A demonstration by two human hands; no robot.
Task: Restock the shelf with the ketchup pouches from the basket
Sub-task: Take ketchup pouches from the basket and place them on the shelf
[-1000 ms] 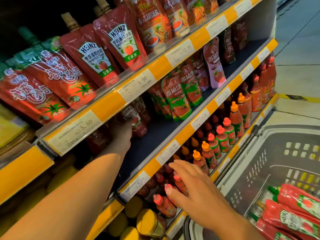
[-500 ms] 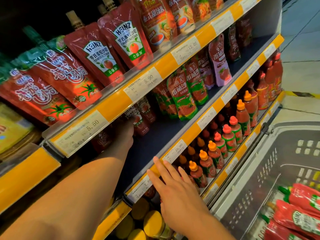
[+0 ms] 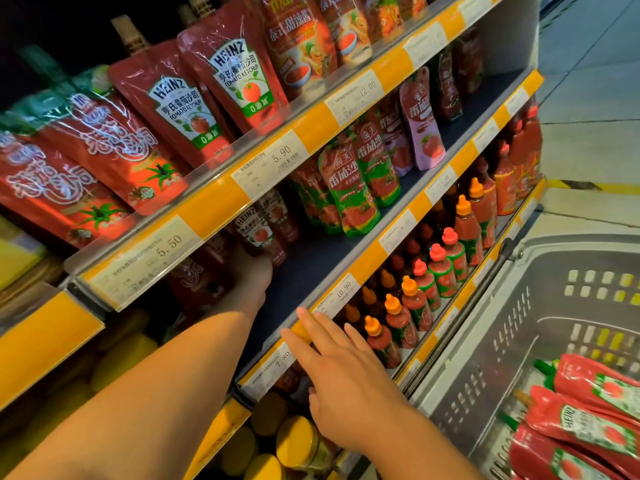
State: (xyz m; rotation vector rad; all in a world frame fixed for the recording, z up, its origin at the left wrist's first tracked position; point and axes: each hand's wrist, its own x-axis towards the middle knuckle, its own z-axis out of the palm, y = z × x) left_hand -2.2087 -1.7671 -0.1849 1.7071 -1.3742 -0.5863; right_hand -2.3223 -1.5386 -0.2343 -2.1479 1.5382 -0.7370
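My left hand [image 3: 250, 276] reaches deep into the middle shelf [image 3: 311, 268] and grips the base of an upright red Heinz ketchup pouch [image 3: 254, 232]; the price rail above partly hides its fingers. A second Heinz pouch [image 3: 280, 216] stands right behind it. My right hand [image 3: 341, 372] is open with fingers spread, its fingertips resting on the yellow price rail [image 3: 367, 261] of the middle shelf. At lower right, several red Heinz pouches [image 3: 588, 427] lie in the grey plastic basket [image 3: 519, 306].
Green-and-red pouches [image 3: 349, 188] and a pink pouch [image 3: 420, 126] stand further right on the middle shelf. The top shelf holds more Heinz pouches [image 3: 239, 74]. Orange-capped sauce bottles [image 3: 412, 299] fill the shelf below. Yellow-lidded jars [image 3: 294, 441] sit at the bottom.
My right hand has risen from near the basket and bottles up to the middle shelf's price rail. My left hand has stayed at the Heinz pouch inside the shelf.
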